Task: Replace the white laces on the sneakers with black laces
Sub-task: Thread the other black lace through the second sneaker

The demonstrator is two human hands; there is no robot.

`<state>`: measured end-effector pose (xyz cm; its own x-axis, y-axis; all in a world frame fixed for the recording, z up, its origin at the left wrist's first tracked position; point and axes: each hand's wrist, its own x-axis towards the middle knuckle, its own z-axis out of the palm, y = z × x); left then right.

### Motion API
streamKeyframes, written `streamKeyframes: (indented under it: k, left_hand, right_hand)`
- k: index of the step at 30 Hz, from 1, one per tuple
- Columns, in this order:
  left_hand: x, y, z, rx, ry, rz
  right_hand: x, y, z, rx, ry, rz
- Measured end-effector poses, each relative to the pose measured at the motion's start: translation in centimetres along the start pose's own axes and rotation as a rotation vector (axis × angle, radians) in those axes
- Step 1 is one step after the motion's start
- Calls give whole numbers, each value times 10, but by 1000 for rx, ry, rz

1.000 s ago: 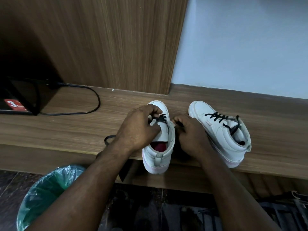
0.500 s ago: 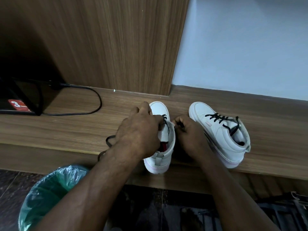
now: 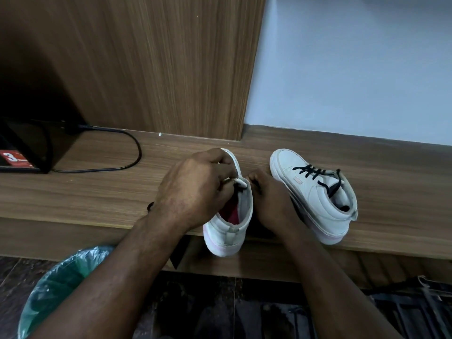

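**Inspector:** Because the wooden ledge (image 3: 97, 192) lets the unfinished sneaker (image 3: 230, 231) overhang its near edge, a hard tug could tip it off (the laced sneaker (image 3: 322, 206) sits to its right).

**Clerk:** Hands?

**Inspector:** Left hand (image 3: 193, 192) curled, pinching the black lace (image 3: 237, 188) at the tongue. Right hand (image 3: 271, 201) curled at the right eyelets, and I cannot tell what it holds. The lace might slip out.

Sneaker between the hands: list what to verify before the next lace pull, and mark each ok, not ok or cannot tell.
1. Sneaker fully on the wooden ledge: not ok, heel overhangs the front edge.
2. Left hand pinching the black lace at the tongue: ok.
3. Right hand holding a lace end: cannot tell, curled fingers hide it.
4. Lacing finished on this sneaker: cannot tell, hands cover the front.
5. Other sneaker laced black: ok.
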<state>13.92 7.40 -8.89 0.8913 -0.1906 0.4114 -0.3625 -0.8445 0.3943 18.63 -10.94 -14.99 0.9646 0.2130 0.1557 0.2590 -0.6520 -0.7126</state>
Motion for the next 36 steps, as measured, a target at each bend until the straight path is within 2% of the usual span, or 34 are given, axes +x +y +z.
streamKeyframes:
  k: [9,14,19,21,24,28,36]
  left_hand:
    - [-2,-23,3,-97,-106,-118]
    - [-5,-25,-4,-126,-273,-162]
    - [-2,-15,-6,-43,-382,-260]
    - [-1,-11,-2,-10,-364,-271]
    - [-2,-11,2,65,-253,-195]
    - [-3,-18,-2,23,-130,-119]
    - [1,-23,6,129,37,-126]
  right_hand:
    - [1,0,0,-26,-2,31]
    - [2,0,0,-31,1,48]
    - [3,-3,2,-26,-1,43]
    - [3,-3,2,-24,-6,44]
    - [4,-2,2,-32,-1,41]
    - [4,-2,3,-21,-3,44]
    - [7,1,4,102,36,133]
